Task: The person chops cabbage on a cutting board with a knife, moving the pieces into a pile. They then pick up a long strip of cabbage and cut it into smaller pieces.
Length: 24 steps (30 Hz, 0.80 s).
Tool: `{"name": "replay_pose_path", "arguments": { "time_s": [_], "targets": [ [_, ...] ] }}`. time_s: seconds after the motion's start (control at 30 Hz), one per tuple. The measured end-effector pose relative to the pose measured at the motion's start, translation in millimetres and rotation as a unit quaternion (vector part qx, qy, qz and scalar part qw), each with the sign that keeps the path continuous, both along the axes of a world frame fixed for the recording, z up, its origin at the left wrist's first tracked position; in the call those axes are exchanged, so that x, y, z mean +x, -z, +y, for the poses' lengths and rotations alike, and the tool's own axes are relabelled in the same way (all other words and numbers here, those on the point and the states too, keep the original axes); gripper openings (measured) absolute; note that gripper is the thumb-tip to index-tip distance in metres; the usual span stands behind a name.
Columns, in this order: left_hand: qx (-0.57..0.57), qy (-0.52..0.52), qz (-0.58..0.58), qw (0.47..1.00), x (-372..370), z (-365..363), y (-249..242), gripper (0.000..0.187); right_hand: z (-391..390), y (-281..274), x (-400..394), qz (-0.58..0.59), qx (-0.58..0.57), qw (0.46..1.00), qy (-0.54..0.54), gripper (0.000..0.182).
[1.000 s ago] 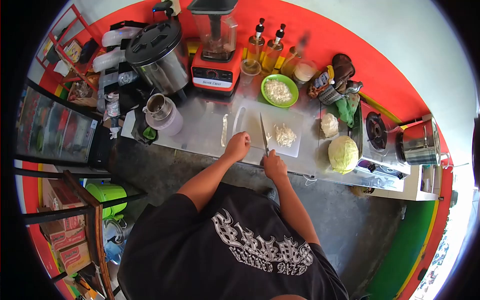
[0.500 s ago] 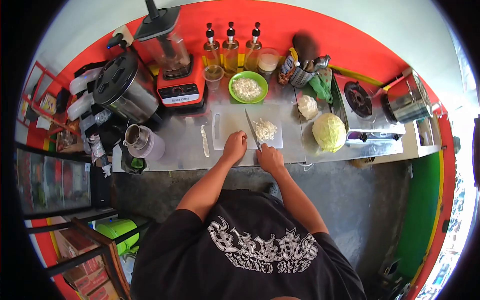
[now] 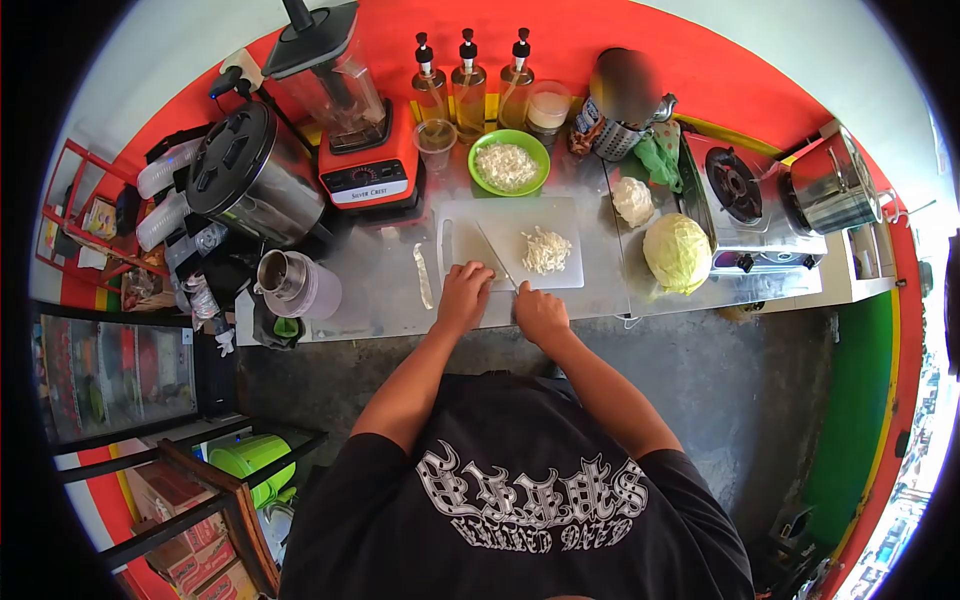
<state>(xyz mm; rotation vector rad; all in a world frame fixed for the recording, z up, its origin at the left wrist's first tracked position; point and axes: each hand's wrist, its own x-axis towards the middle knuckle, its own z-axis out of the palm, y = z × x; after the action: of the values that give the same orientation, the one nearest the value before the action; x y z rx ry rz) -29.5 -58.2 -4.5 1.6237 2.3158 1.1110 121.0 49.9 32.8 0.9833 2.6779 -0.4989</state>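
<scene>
My right hand (image 3: 542,314) grips the handle of a kitchen knife (image 3: 497,252), whose blade slants up and left across a white cutting board (image 3: 460,228). Left of the knife, my left hand (image 3: 463,297) rests at the board's near edge with its fingers curled; anything under them is hidden. A pile of finely chopped pale vegetable (image 3: 546,251) lies on the board, right of the blade. Behind the board stands a green bowl (image 3: 476,181) holding more of the same pale pieces.
A whole cabbage (image 3: 677,254) and a smaller white lump (image 3: 633,202) sit to the right, before a gas stove (image 3: 760,225). A red blender (image 3: 368,175), pump bottles (image 3: 468,95) and a plastic cup (image 3: 435,145) stand behind. A pale strip (image 3: 423,276) lies left.
The view has shifted slightly. Against the board, the knife has moved left, away from the chopped pile, and leans more to the left. My left hand has also slid left.
</scene>
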Motion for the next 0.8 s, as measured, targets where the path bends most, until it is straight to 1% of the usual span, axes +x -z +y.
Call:
{"name": "replay_pose_path", "arguments": {
  "time_s": [0.07, 0.17, 0.27, 0.37, 0.43, 0.53, 0.6, 0.67, 0.73, 0.8],
  "targets": [
    [-0.012, -0.012, 0.001, 1.0, 1, 5, -1, 0.015, -2, 0, 0, -0.004, 0.04, 0.999, -0.016, 0.015],
    [-0.032, -0.037, 0.003, 0.999, 2, 12, 1, 0.013, -6, -2, 0, -0.018, 0.049, 0.999, -0.014, 0.015],
    [-0.035, -0.063, -0.009, 0.997, 5, 15, 6, 0.014, -9, -6, 1, -0.03, 0.034, 0.999, -0.006, 0.013],
    [-0.035, -0.091, -0.021, 0.995, 6, 19, 4, 0.013, -8, 8, -2, -0.024, 0.038, 0.999, 0.004, 0.013],
    [-0.037, -0.103, -0.024, 0.994, 4, 21, 3, 0.013, -3, 5, -9, -0.027, 0.029, 0.999, -0.002, 0.014],
    [-0.067, -0.1, -0.035, 0.992, 1, 23, 2, 0.012, 0, -4, -13, -0.034, 0.024, 0.999, -0.013, 0.016],
    [-0.133, -0.091, -0.061, 0.985, -3, 27, 0, 0.011, 0, -10, -17, -0.033, 0.029, 0.999, -0.019, 0.016],
    [-0.134, -0.096, -0.067, 0.984, -5, 28, 1, 0.011, -7, -11, -14, -0.048, 0.015, 0.999, -0.005, 0.018],
    [-0.137, -0.097, -0.079, 0.983, 0, 28, -5, 0.01, -9, 3, -12, -0.035, 0.032, 0.999, -0.005, 0.016],
    [-0.184, -0.121, -0.09, 0.971, 1, 30, -11, 0.011, -7, 6, -12, -0.023, 0.049, 0.999, -0.005, 0.014]
  ]
}}
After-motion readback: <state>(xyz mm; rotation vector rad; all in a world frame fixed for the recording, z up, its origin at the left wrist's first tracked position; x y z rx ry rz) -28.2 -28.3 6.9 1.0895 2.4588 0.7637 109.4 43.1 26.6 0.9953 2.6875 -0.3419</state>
